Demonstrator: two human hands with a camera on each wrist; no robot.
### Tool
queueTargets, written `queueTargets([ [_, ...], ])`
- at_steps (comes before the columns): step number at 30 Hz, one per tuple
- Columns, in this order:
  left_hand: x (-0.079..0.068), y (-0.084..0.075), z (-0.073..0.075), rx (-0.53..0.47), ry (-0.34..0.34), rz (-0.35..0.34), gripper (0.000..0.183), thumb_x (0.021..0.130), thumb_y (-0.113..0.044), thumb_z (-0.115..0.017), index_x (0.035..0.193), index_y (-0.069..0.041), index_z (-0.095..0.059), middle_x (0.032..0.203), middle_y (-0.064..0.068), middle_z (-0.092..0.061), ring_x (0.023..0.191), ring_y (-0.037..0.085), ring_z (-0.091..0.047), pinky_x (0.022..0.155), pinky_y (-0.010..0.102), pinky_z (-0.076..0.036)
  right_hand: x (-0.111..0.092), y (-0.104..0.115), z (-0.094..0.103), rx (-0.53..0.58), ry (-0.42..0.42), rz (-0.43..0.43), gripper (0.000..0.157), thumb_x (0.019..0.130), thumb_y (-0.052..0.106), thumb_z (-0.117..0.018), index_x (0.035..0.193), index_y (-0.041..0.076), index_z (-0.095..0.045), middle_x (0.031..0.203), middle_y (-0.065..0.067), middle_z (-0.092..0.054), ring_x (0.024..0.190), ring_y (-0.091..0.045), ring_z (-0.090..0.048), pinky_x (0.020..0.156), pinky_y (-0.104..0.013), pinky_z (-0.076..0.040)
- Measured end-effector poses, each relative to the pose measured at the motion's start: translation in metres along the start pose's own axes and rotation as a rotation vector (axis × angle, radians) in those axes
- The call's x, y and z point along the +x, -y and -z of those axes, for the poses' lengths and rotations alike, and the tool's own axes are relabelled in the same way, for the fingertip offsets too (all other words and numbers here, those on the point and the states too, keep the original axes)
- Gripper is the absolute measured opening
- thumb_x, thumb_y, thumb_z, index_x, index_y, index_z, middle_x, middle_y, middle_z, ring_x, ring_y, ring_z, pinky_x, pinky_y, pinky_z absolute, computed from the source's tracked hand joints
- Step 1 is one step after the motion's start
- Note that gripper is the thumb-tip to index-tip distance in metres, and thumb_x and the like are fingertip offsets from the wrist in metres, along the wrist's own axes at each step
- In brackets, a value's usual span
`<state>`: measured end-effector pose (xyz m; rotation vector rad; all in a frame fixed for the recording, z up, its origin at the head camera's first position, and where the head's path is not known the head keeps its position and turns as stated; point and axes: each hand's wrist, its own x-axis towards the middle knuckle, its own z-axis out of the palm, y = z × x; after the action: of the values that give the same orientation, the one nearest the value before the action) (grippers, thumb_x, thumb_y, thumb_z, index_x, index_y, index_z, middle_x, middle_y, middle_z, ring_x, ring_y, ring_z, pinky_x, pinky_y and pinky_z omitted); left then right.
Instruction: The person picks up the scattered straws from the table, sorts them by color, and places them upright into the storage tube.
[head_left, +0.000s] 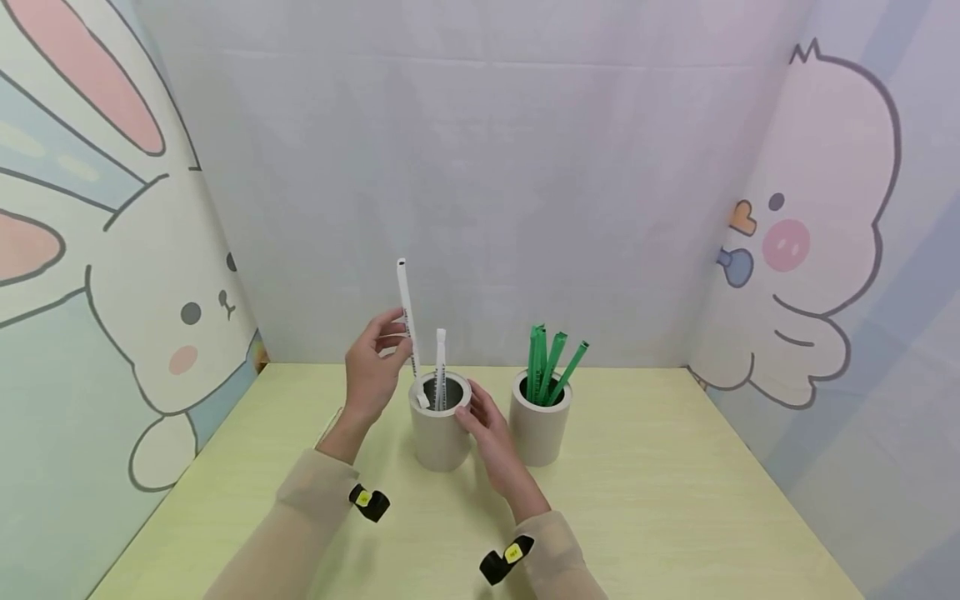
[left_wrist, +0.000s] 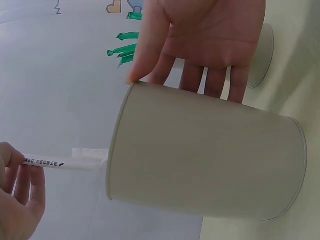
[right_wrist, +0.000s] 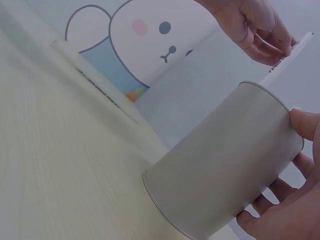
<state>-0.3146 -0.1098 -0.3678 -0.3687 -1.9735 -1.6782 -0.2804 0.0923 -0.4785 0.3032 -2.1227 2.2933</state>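
In the head view my left hand (head_left: 371,371) pinches a long white paper-wrapped straw (head_left: 405,292) with printed lettering. The straw leans slightly left, its lower end inside the mouth of a beige cup (head_left: 441,440). White wrapped straws (head_left: 440,354) stand in the same cup. My right hand (head_left: 493,437) holds this cup from the right; in the right wrist view its thumb (right_wrist: 304,122) lies at the rim and the fingers curve along the side. The left wrist view shows the cup wall (left_wrist: 200,155) large, hiding its inside.
A second beige cup (head_left: 538,437) with several green wrapped straws (head_left: 551,367) stands just right of my right hand. Another white wrapped straw (right_wrist: 95,85) lies on the table (head_left: 660,500) at the left. A grey cloth backdrop (head_left: 480,183) closes off the rear.
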Motion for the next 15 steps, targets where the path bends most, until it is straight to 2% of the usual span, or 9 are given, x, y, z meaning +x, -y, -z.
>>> queueTargets([
  [11, -0.008, 0.015, -0.007, 0.028, 0.010, 0.038, 0.047, 0.098, -0.005, -0.071, 0.143, -0.016, -0.065, 0.122, 0.009, -0.071, 0.109, 0.022, -0.071, 0.087, 0.019, -0.059, 0.000, 0.001, 0.000, -0.001, 0.004, -0.010, 0.067, 0.108, 0.038, -0.061, 0.168, 0.023, -0.034, 0.169, -0.010, -0.038, 0.158, -0.037, -0.032, 0.127, -0.059, -0.029],
  [15, -0.011, 0.021, -0.007, 0.040, 0.021, 0.056, 0.047, 0.097, -0.007, -0.072, 0.143, -0.015, -0.065, 0.122, 0.009, -0.071, 0.110, 0.024, -0.071, 0.089, 0.025, -0.060, 0.000, 0.001, -0.001, 0.007, 0.005, -0.004, 0.068, 0.108, 0.037, -0.062, 0.168, 0.022, -0.033, 0.170, -0.010, -0.037, 0.158, -0.037, -0.031, 0.127, -0.058, -0.028],
])
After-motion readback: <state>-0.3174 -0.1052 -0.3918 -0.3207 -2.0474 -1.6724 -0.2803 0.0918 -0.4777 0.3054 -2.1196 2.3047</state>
